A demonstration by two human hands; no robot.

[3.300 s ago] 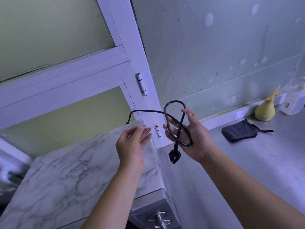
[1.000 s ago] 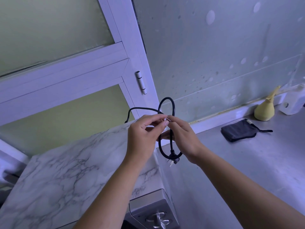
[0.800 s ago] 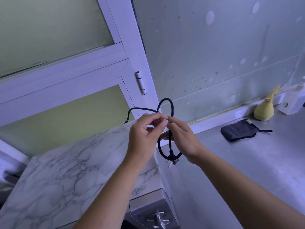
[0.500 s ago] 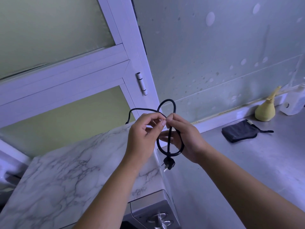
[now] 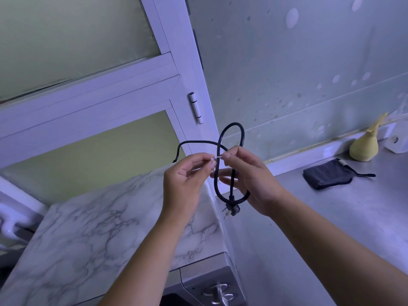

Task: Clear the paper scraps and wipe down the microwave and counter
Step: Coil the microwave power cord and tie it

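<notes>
Head view. Left hand [image 5: 187, 180]: thumb and forefinger tips pinch one end of a thin, stiff white tie [image 5: 218, 156]; the other fingers curl loosely toward the palm. Right hand [image 5: 251, 180]: thumb and forefinger pinch the tie's other end. Its lower fingers lie nearly straight under a glossy black power cord [image 5: 242, 133], which is coiled into long oval loops.

We see the tie crossing one strand of the cord between the two hands. A black moulded plug [image 5: 233, 210] with metal prongs hangs at the bottom of the loops, touching no surface.

The cord's free run arcs left and drops behind the back edge of the microwave [image 5: 99, 235]. Its flat top is white with a grey-veined marble pattern, and its brushed-metal front corner carries a knob [image 5: 217, 292]. Both hands hover above its far right corner.

To the right, the matte grey metal counter [image 5: 353, 206] holds a dark grey folded cloth [image 5: 326, 174], a yellow pear-shaped bundle [image 5: 364, 146] and a white roll [image 5: 397, 142] by the spotted wall.
</notes>
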